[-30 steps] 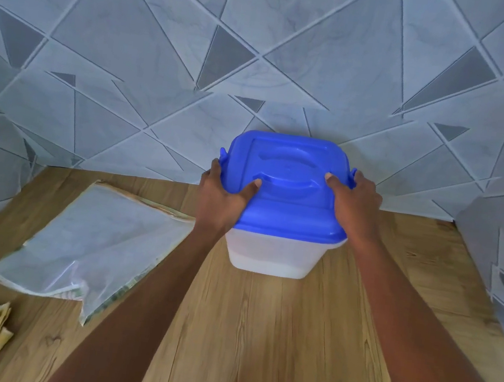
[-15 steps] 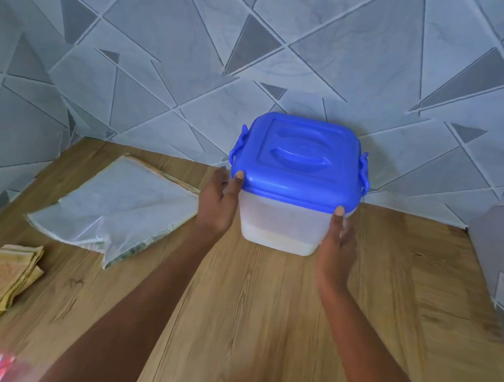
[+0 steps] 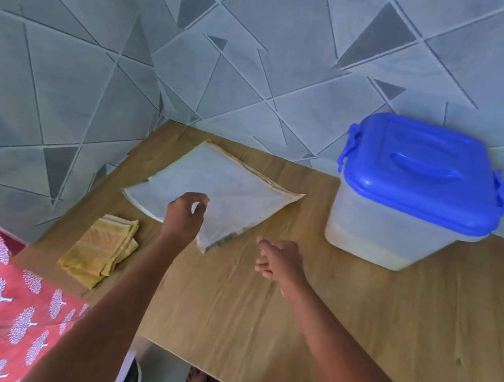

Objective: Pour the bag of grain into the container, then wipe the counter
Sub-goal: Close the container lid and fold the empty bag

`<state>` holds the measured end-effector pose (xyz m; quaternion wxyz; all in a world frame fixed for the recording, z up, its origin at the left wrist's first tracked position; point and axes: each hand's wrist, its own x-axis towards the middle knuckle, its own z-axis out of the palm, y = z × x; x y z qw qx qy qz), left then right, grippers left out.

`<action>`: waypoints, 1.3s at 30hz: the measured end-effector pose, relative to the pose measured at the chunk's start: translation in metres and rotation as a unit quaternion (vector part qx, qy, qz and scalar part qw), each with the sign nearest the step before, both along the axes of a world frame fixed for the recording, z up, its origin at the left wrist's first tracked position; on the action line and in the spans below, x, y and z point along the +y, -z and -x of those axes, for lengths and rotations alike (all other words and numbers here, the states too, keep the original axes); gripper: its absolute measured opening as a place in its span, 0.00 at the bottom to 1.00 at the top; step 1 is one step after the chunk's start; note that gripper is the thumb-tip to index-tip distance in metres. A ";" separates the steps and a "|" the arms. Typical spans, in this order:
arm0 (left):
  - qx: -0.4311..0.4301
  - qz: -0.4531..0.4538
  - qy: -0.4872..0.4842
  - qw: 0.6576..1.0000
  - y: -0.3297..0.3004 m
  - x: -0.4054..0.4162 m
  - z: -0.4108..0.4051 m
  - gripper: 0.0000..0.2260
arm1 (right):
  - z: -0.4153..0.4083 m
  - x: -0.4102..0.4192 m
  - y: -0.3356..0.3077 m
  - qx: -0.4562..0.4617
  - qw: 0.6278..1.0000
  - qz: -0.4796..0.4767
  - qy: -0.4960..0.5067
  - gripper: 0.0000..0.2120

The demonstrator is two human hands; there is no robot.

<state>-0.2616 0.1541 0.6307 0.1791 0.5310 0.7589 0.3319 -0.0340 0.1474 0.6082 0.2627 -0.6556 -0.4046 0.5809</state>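
While lidded container (image 3: 399, 232) holds grain (image 3: 365, 249) (low layer), left hand (image 3: 184, 217) grip at bag (image 3: 229, 184) unclear; right hand (image 3: 280, 260) loose.

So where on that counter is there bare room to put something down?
Widest bare wood: the near right of the counter, in front of the container. A narrower strip lies between container and bag. The left is crowded: bag, folded cloth, the left hand over the bag, the right hand beside it.

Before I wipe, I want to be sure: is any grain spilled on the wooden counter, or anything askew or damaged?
Nothing stands out. The wooden counter shows no spilled grain. The translucent plastic container stands upright, blue lid on. The flat translucent bag and folded yellow cloth lie left of it.
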 end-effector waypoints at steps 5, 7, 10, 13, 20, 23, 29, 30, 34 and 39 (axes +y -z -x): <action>0.062 0.109 0.091 0.988 0.043 0.025 0.094 0.11 | 0.087 0.013 0.005 0.075 0.988 0.134 0.031 0.32; 0.067 0.158 0.122 0.978 0.062 0.035 0.113 0.13 | 0.105 0.016 0.008 0.099 0.983 0.142 0.057 0.27; 0.098 0.234 0.182 0.950 0.086 0.039 0.127 0.21 | 0.102 0.014 0.013 0.071 0.984 0.135 0.089 0.25; 0.125 0.307 0.199 0.922 0.096 0.037 0.131 0.30 | 0.083 0.009 0.024 -0.003 0.985 0.153 0.076 0.20; 0.190 0.251 0.170 0.934 0.068 0.031 0.108 0.22 | 0.060 0.003 0.049 -0.111 0.983 0.131 0.067 0.24; 0.177 0.181 0.093 0.963 0.061 0.044 0.118 0.15 | 0.056 0.021 0.049 -0.120 0.981 0.071 0.134 0.26; 0.192 0.261 0.070 0.943 0.066 0.112 0.190 0.31 | 0.051 0.069 0.041 -0.143 0.965 0.007 0.221 0.17; 0.170 0.280 0.067 0.943 0.068 0.122 0.200 0.35 | 0.050 0.074 0.045 -0.158 0.964 0.000 0.213 0.15; 0.142 0.290 0.060 0.945 0.083 0.145 0.222 0.38 | 0.051 0.077 0.060 -0.224 0.960 -0.036 0.164 0.10; 0.052 0.313 0.029 0.948 0.082 0.148 0.231 0.33 | 0.049 0.072 0.068 -0.244 0.959 -0.067 0.126 0.07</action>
